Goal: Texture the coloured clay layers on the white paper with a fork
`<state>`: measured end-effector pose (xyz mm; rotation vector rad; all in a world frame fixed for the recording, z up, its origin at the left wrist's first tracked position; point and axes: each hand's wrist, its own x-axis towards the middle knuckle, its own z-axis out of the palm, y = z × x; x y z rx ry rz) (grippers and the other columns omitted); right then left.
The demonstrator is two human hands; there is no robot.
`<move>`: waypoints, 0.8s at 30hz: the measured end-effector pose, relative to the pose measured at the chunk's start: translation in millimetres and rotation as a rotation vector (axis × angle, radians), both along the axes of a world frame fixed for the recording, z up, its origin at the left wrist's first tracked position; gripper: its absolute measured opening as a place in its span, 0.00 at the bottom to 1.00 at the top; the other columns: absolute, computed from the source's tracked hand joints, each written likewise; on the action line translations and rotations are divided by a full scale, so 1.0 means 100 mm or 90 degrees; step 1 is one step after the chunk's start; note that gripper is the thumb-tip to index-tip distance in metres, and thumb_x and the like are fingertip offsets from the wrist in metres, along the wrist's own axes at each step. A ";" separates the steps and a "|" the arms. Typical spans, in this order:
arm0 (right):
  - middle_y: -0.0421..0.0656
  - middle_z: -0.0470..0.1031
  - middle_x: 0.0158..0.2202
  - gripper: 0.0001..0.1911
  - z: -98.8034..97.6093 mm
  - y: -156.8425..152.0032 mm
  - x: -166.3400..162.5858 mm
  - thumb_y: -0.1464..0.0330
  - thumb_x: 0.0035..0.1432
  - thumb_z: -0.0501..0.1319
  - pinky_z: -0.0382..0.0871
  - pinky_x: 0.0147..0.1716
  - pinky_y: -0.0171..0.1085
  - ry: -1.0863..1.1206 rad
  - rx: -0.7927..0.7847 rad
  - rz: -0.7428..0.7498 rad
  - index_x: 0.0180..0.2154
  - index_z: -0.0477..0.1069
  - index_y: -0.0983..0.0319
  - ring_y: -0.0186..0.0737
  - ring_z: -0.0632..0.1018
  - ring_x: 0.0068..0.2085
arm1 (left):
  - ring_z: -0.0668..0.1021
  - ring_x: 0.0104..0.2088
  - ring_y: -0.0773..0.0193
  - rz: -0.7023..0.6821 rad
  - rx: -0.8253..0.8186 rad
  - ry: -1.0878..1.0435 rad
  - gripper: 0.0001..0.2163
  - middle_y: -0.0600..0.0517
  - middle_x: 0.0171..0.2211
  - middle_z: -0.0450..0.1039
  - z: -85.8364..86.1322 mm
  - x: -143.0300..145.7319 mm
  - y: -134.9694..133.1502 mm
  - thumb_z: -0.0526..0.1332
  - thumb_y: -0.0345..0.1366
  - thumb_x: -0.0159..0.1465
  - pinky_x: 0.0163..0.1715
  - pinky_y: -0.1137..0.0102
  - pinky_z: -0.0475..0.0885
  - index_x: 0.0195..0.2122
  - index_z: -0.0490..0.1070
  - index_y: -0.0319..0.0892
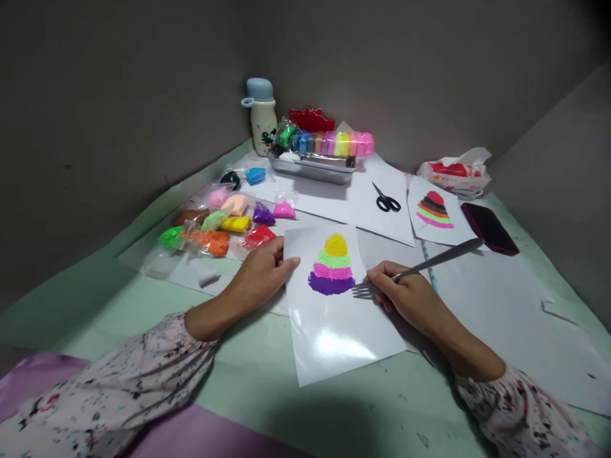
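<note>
A metal fork is gripped in my right hand, its tines close to the right edge of the purple band. That band is the lowest layer of a clay shape on a glossy white sheet. Above the purple come pink, light green and a rounded yellow top, all with a rough texture. My left hand pinches the sheet's left edge between thumb and fingers. Left of it lie small bags of coloured clay, among them a red one and an orange one.
Behind are black-handled scissors, a metal tray under a pack of coloured clay, and a bottle. To the right are a second sheet with a layered shape, a tissue pack and a phone.
</note>
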<state>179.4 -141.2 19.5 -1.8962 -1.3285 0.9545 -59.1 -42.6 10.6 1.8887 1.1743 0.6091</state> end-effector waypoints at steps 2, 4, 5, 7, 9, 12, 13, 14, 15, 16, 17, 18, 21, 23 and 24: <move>0.37 0.68 0.16 0.15 0.01 0.00 -0.01 0.60 0.58 0.55 0.60 0.24 0.35 -0.013 0.006 0.001 0.24 0.68 0.60 0.34 0.69 0.19 | 0.72 0.28 0.62 0.003 0.005 0.005 0.09 0.52 0.28 0.71 0.01 0.00 0.00 0.56 0.40 0.60 0.27 0.68 0.64 0.36 0.68 0.41; 0.37 0.68 0.15 0.14 0.01 0.00 -0.01 0.60 0.58 0.55 0.60 0.24 0.35 -0.011 0.006 -0.007 0.24 0.67 0.60 0.34 0.68 0.19 | 0.72 0.27 0.63 0.006 0.014 0.015 0.08 0.53 0.27 0.70 0.01 0.00 0.00 0.56 0.40 0.60 0.27 0.69 0.63 0.35 0.67 0.41; 0.37 0.68 0.15 0.14 0.01 0.00 -0.01 0.60 0.58 0.55 0.60 0.24 0.35 -0.005 0.002 -0.012 0.24 0.67 0.60 0.34 0.68 0.19 | 0.72 0.27 0.63 0.007 0.015 0.015 0.07 0.53 0.27 0.70 0.01 0.00 0.00 0.56 0.39 0.60 0.28 0.69 0.63 0.34 0.67 0.41; 0.37 0.67 0.15 0.14 0.00 0.00 -0.01 0.60 0.58 0.55 0.60 0.23 0.35 0.011 -0.004 -0.016 0.25 0.68 0.60 0.34 0.68 0.19 | 0.72 0.28 0.63 0.003 0.005 0.004 0.08 0.52 0.28 0.71 0.00 0.00 0.00 0.56 0.39 0.60 0.27 0.69 0.64 0.35 0.67 0.41; 0.36 0.67 0.15 0.14 0.00 0.00 -0.01 0.60 0.58 0.55 0.59 0.23 0.35 0.017 -0.005 -0.008 0.25 0.68 0.61 0.33 0.68 0.19 | 0.72 0.28 0.63 -0.002 -0.010 -0.013 0.09 0.52 0.28 0.71 -0.01 0.00 0.00 0.56 0.40 0.60 0.27 0.69 0.63 0.38 0.68 0.41; 0.36 0.67 0.15 0.14 0.00 0.00 -0.01 0.61 0.59 0.55 0.59 0.23 0.35 -0.004 0.005 0.003 0.25 0.67 0.60 0.33 0.68 0.19 | 0.72 0.27 0.63 -0.002 -0.021 -0.028 0.10 0.52 0.28 0.71 -0.01 0.00 0.00 0.56 0.40 0.60 0.26 0.69 0.63 0.39 0.68 0.41; 0.36 0.68 0.15 0.14 0.01 0.00 -0.01 0.61 0.59 0.55 0.59 0.23 0.35 -0.012 0.008 0.002 0.24 0.67 0.60 0.33 0.68 0.19 | 0.71 0.27 0.63 0.002 -0.019 -0.027 0.09 0.52 0.27 0.71 -0.01 0.00 0.00 0.56 0.39 0.60 0.26 0.69 0.63 0.38 0.68 0.41; 0.36 0.68 0.15 0.14 0.01 0.00 -0.01 0.61 0.58 0.55 0.59 0.23 0.35 -0.019 0.010 -0.001 0.24 0.67 0.60 0.34 0.68 0.19 | 0.71 0.26 0.63 0.007 -0.012 -0.022 0.08 0.52 0.26 0.70 0.00 0.00 0.00 0.57 0.39 0.59 0.25 0.69 0.62 0.36 0.68 0.41; 0.37 0.68 0.15 0.14 0.01 0.00 -0.01 0.61 0.58 0.55 0.60 0.24 0.35 -0.024 0.011 -0.002 0.24 0.67 0.60 0.34 0.68 0.19 | 0.71 0.26 0.63 0.012 -0.004 -0.014 0.08 0.52 0.26 0.70 0.00 0.00 -0.01 0.57 0.39 0.59 0.25 0.69 0.62 0.34 0.68 0.41; 0.37 0.67 0.15 0.14 0.00 0.00 -0.01 0.61 0.58 0.55 0.60 0.24 0.35 -0.027 0.009 -0.004 0.24 0.67 0.60 0.34 0.68 0.19 | 0.70 0.26 0.63 0.015 0.005 -0.007 0.07 0.53 0.25 0.69 0.00 0.00 0.00 0.57 0.39 0.59 0.25 0.69 0.62 0.33 0.68 0.41; 0.37 0.67 0.15 0.14 0.00 0.00 -0.01 0.61 0.58 0.55 0.60 0.24 0.35 -0.025 0.007 -0.005 0.24 0.67 0.60 0.34 0.68 0.19 | 0.70 0.26 0.63 0.015 0.010 -0.004 0.07 0.53 0.26 0.69 0.00 0.00 0.00 0.57 0.39 0.59 0.25 0.69 0.62 0.33 0.67 0.41; 0.37 0.68 0.15 0.14 0.00 -0.01 -0.01 0.61 0.59 0.55 0.60 0.24 0.35 -0.019 0.004 -0.006 0.24 0.67 0.60 0.34 0.68 0.20 | 0.71 0.26 0.63 0.013 0.012 -0.005 0.07 0.52 0.26 0.70 0.00 0.00 0.00 0.57 0.40 0.59 0.25 0.69 0.62 0.33 0.67 0.41; 0.37 0.68 0.16 0.14 -0.01 -0.01 0.00 0.60 0.58 0.55 0.59 0.23 0.35 0.001 0.001 -0.006 0.26 0.69 0.60 0.34 0.68 0.19 | 0.71 0.26 0.63 0.002 -0.002 -0.019 0.08 0.52 0.26 0.70 -0.02 -0.01 0.01 0.57 0.40 0.59 0.25 0.69 0.62 0.35 0.68 0.41; 0.37 0.68 0.16 0.14 -0.01 -0.01 0.00 0.60 0.58 0.55 0.59 0.23 0.35 -0.007 0.003 -0.003 0.25 0.69 0.60 0.34 0.68 0.19 | 0.71 0.26 0.64 0.001 -0.008 -0.016 0.08 0.53 0.25 0.69 -0.03 -0.01 0.01 0.57 0.40 0.60 0.25 0.69 0.62 0.34 0.67 0.41; 0.37 0.68 0.16 0.14 -0.01 0.00 0.00 0.60 0.58 0.55 0.59 0.23 0.36 -0.017 0.003 -0.001 0.25 0.68 0.60 0.34 0.68 0.19 | 0.71 0.25 0.64 0.000 -0.009 -0.015 0.08 0.53 0.25 0.69 -0.04 -0.01 0.01 0.57 0.40 0.60 0.25 0.69 0.62 0.34 0.67 0.41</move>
